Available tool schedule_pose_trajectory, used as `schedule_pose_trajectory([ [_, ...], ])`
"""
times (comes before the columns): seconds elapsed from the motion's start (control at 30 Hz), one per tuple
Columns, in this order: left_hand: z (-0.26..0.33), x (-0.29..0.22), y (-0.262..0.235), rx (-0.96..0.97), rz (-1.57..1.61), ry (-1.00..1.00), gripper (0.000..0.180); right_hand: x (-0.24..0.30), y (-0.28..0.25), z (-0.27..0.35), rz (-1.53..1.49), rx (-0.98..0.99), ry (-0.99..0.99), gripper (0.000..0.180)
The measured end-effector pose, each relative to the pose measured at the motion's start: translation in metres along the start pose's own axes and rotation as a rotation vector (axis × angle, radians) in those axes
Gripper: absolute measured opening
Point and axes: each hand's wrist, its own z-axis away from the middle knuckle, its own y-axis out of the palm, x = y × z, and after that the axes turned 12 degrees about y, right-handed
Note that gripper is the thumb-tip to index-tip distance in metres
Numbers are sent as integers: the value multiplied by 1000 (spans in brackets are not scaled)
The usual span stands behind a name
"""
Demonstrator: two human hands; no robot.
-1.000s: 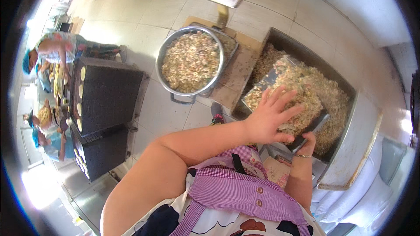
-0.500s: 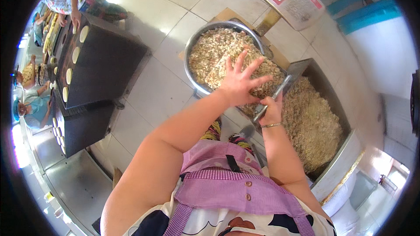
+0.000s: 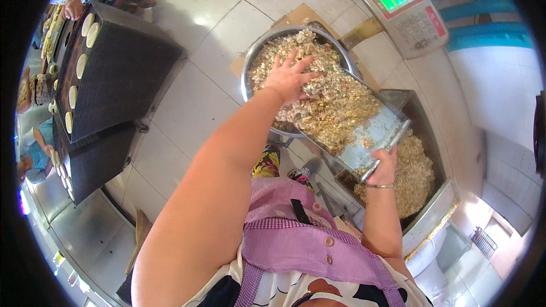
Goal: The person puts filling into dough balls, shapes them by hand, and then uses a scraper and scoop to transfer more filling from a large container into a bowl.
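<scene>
A round metal bowl (image 3: 245, 82) holds a heap of pale, crumbly mixture (image 3: 318, 51) with yellowish and whitish bits. My right hand (image 3: 383, 166) grips the near right edge of a flat metal scoop (image 3: 371, 146), whose far end lies over the bowl's right side. More of the mixture covers the scoop's far part, while bare metal shows near my grip. With fingers spread, my left hand (image 3: 286, 81) rests on the mixture at the bowl, beside the scoop's far left end. Its palm is hidden.
Right of the bowl, a deep metal bin (image 3: 441, 136) contains more mixture. A scale (image 3: 401, 11) with a lit green display stands beyond. At left, dark griddles (image 3: 122, 68) carry pale round cakes (image 3: 81, 67); people work behind them. A cardboard sheet (image 3: 301, 14) lies under the bowl.
The scoop has come right and toward me and looks flatter, with more bare metal showing. My left hand has shifted left across the mixture, its fingers still spread.
</scene>
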Motion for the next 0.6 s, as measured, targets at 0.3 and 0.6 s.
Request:
schedule_pose_trajectory([
  [0.3,1,-24,-10,-159,203,-212,58,3,-39,-3,-29,57,38,76],
  [0.6,-59,22,0,84,104,-259,79,-13,-61,10,-144,22,76,80],
])
